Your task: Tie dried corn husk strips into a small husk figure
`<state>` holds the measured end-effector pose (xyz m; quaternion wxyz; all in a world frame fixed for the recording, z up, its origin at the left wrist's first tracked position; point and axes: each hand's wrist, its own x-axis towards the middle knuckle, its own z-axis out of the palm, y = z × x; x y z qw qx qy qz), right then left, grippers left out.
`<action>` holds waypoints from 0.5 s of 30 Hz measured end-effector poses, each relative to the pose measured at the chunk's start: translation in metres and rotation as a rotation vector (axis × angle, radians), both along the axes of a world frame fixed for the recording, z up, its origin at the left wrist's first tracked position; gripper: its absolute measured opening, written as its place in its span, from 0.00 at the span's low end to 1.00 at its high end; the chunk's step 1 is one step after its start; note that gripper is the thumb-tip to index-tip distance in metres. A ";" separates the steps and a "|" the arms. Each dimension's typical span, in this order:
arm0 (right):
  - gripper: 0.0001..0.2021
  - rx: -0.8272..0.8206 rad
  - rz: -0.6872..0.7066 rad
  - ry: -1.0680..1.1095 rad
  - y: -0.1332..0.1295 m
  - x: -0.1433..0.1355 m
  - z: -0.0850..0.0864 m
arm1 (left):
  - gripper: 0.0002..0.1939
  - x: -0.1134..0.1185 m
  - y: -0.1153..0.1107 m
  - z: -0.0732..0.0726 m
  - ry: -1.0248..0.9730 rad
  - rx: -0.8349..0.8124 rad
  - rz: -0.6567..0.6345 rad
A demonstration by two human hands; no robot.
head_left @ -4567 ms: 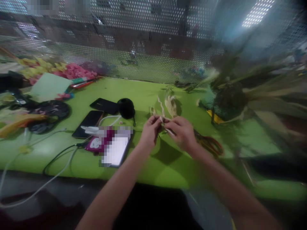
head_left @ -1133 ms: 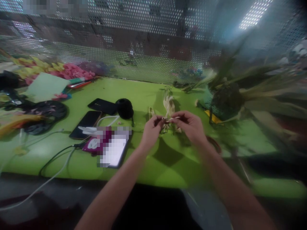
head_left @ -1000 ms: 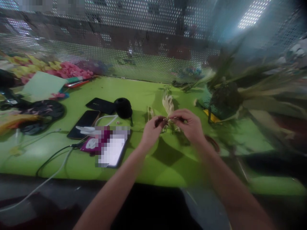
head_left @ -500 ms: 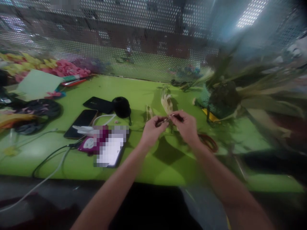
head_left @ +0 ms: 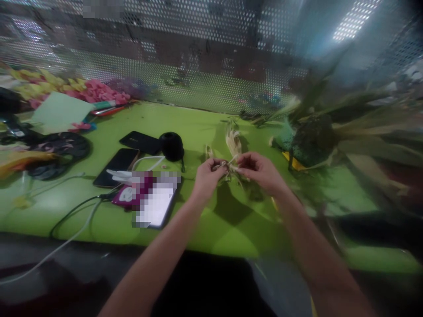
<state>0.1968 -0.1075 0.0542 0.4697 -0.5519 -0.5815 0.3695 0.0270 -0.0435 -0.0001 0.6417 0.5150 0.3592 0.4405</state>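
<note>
My left hand (head_left: 208,175) is closed in a pinch around the gathered part of a pale, dry, husk-like bundle (head_left: 228,169) over the green table. Beside it, my right hand (head_left: 259,171) pinches a thin strip (head_left: 235,159) of the same dry material between thumb and fingers. Loose ends hang below both hands; blur hides how the strips are joined. Just beyond the fingertips lies a larger pale dry husk (head_left: 233,138), with a smaller curled piece (head_left: 209,151) to its left.
Left of my hands are a lit phone (head_left: 157,204), dark phones (head_left: 116,167), a purple packet (head_left: 127,193), cables and a round black object (head_left: 172,146). Pink and yellow flowers (head_left: 102,90) fill the back left. A leafy arrangement (head_left: 313,134) stands right; a perforated panel (head_left: 198,57) rises behind.
My right hand has moved a little right, away from the left, and a strip now shows between them. The red ring by my right forearm is now covered. The view has shifted slightly.
</note>
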 end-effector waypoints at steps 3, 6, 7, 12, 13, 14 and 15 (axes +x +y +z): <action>0.09 -0.040 0.068 0.031 -0.003 -0.001 0.004 | 0.12 -0.001 0.001 -0.001 0.010 -0.006 0.003; 0.10 0.008 0.085 -0.007 -0.003 -0.005 0.003 | 0.12 -0.001 0.001 -0.002 0.000 0.000 -0.025; 0.10 0.047 0.071 -0.036 -0.003 -0.006 0.002 | 0.12 -0.001 0.001 -0.002 -0.001 0.008 -0.037; 0.08 0.247 -0.065 -0.174 -0.001 -0.011 -0.003 | 0.10 0.001 -0.001 -0.003 0.044 0.074 -0.051; 0.08 0.250 -0.064 -0.162 -0.001 -0.011 -0.003 | 0.10 0.001 -0.002 -0.003 0.051 0.081 -0.052; 0.09 0.233 -0.053 -0.130 -0.001 -0.011 -0.004 | 0.09 0.002 -0.002 -0.003 0.057 0.086 -0.055; 0.09 0.204 -0.043 -0.083 -0.001 -0.011 -0.005 | 0.09 0.002 -0.003 -0.002 0.064 0.089 -0.057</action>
